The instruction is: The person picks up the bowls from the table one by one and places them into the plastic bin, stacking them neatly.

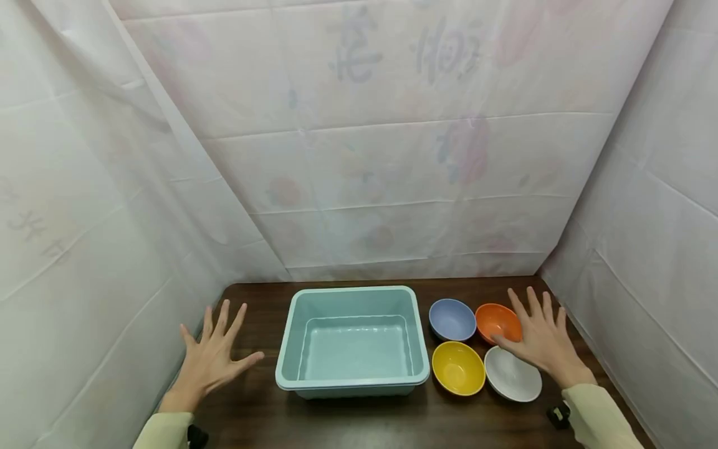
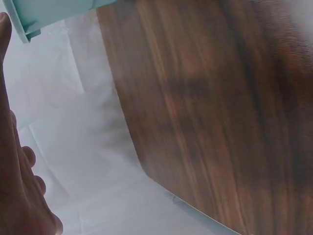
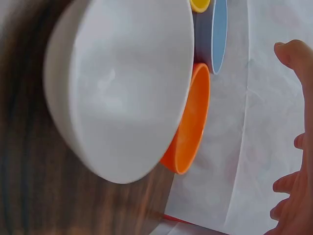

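Observation:
Fingers spread wide, my left hand (image 1: 212, 362) hovers over the table's left side, holding nothing. To its right stands a pale teal plastic basin (image 1: 359, 349), with nothing inside it. My right hand (image 1: 541, 343), also spread and holding nothing, is above the bowls on the right. Nearest to it are an orange bowl (image 1: 496, 322) and a white bowl (image 1: 513, 374), both partly covered by the hand in the head view. Left of these sit a blue bowl (image 1: 452, 319) at the back and a yellow bowl (image 1: 458, 368) in front. In the right wrist view the white bowl (image 3: 127, 93) looms large.
The dark wooden table (image 1: 247, 411) has white cloth hung behind it (image 1: 392, 187) and along the left (image 1: 84, 249) and right (image 1: 645, 218) sides. A dark band with a small device (image 1: 558, 415) sits at the right wrist.

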A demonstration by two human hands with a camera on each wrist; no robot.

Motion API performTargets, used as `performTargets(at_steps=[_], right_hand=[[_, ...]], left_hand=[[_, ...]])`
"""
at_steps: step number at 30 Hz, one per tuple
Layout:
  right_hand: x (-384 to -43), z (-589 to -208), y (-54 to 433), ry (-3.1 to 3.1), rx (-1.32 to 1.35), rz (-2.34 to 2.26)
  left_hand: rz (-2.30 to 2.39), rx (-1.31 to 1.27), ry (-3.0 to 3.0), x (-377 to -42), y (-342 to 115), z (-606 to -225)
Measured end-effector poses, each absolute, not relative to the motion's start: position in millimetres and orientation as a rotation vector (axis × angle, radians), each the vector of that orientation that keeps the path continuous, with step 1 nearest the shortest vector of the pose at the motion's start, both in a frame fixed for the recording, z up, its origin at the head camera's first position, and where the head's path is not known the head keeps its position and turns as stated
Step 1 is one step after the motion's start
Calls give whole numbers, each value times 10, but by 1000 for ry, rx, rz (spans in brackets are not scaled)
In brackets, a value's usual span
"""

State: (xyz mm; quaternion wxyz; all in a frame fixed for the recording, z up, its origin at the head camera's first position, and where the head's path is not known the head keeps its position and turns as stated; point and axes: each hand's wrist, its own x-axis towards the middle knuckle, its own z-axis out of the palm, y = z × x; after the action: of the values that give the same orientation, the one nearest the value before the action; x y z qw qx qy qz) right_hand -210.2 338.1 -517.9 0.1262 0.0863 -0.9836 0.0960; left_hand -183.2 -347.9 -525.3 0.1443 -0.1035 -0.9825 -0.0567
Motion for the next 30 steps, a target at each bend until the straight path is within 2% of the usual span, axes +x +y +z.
performTargets(at_steps=[9, 20, 30], right_hand=[[-2200, -5062, 3325, -2857, 270, 266], [-2262, -5026, 3180, -2871, 273, 332], [-2387, -4933, 3111, -2868, 301, 313]], left_hand=[[-202, -351, -2803, -1939, -3308, -5089], [-355, -444, -2855, -1957, -2881, -4878], [-545, -570, -2870, -1915, -2530, -4972]])
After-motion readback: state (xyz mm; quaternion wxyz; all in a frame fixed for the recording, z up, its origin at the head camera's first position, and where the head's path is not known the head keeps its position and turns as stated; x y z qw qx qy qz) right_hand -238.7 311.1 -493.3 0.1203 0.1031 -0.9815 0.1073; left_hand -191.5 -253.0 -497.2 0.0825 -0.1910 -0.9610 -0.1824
